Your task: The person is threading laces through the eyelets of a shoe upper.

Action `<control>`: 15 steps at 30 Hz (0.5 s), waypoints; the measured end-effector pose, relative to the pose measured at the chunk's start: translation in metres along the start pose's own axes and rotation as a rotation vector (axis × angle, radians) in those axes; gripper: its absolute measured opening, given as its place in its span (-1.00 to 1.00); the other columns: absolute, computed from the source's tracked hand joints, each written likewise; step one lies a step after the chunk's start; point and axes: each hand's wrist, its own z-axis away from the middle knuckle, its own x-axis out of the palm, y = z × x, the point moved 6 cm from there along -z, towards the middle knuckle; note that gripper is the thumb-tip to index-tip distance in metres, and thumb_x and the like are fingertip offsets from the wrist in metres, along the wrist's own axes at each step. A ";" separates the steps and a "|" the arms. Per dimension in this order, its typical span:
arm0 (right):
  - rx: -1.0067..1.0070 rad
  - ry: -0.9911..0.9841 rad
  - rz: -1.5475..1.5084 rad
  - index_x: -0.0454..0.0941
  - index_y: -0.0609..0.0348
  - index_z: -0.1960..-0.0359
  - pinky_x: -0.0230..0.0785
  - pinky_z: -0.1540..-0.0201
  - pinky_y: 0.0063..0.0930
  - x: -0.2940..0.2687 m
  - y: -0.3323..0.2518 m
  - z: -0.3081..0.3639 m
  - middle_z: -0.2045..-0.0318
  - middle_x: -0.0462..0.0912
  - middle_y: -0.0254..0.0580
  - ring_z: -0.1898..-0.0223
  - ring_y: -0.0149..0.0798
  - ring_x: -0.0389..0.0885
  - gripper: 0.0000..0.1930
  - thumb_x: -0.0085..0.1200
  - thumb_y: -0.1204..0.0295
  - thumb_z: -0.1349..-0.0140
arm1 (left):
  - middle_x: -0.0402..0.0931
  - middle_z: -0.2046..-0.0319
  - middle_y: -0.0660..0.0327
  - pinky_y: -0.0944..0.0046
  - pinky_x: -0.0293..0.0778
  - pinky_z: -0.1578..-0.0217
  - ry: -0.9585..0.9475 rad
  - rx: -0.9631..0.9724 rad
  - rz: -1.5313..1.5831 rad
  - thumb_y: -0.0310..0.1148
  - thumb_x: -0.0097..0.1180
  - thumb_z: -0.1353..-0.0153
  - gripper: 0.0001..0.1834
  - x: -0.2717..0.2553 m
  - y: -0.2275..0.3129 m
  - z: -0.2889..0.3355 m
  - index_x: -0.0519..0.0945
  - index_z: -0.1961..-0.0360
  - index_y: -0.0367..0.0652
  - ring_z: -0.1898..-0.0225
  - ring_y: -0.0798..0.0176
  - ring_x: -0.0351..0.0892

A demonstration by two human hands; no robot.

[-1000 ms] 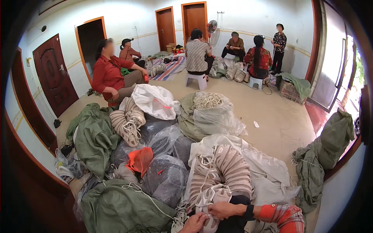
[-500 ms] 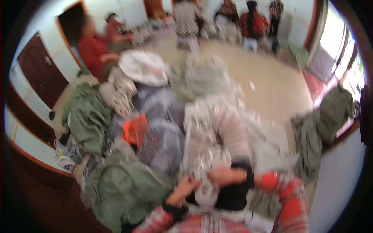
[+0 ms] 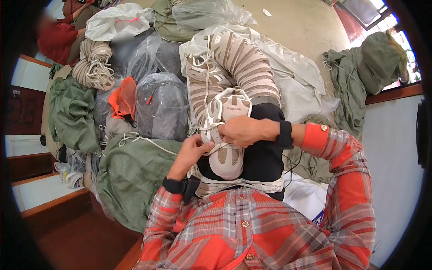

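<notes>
A dark door (image 3: 22,110) stands left, pale floor (image 3: 292,22) beyond, a white wall (image 3: 396,139) right. The shoe (image 3: 227,166) lies on the dark-trousered lap (image 3: 267,162), toe toward the torso, long axis running away from it. Left hand (image 3: 191,153) and right hand (image 3: 240,131) each have a narrow grip on its laces (image 3: 218,146), the right partly covering it. Around: green sack (image 3: 135,184), plastic-wrapped bundle (image 3: 162,108), nested shoes (image 3: 245,63) crowding the heel end, white sheet (image 3: 306,85).

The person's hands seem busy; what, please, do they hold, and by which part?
A beige shoe, held at its lacing by the left hand and right hand.
</notes>
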 end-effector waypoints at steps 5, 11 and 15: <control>0.075 0.226 -0.022 0.40 0.28 0.35 0.34 0.45 -0.11 0.002 -0.001 0.006 0.57 0.54 0.07 0.51 0.08 0.54 -0.80 -0.10 0.37 -0.11 | 0.43 0.44 0.19 0.21 0.37 0.31 0.416 0.812 -0.749 -0.47 0.22 0.10 -0.70 0.006 0.108 0.033 0.47 0.28 -0.22 0.35 0.10 0.46; 0.188 0.531 -0.191 0.38 0.20 0.20 0.34 0.44 -0.12 0.000 0.002 0.026 0.56 0.54 0.01 0.49 0.08 0.53 -0.75 -0.03 0.41 -0.08 | 0.42 0.50 0.24 0.21 0.35 0.33 0.034 0.943 -1.107 -0.36 0.22 0.10 -0.71 0.015 0.130 0.022 0.47 0.30 -0.13 0.36 0.17 0.46; 0.190 0.697 -0.235 0.34 0.19 0.12 0.30 0.52 -0.13 0.006 -0.006 0.037 0.64 0.52 -0.01 0.57 0.04 0.52 -0.71 -0.01 0.42 -0.10 | 0.43 0.62 0.27 0.20 0.36 0.48 -0.211 1.019 -1.253 -0.27 0.19 0.04 -0.71 0.023 0.131 0.014 0.42 0.30 -0.10 0.48 0.18 0.51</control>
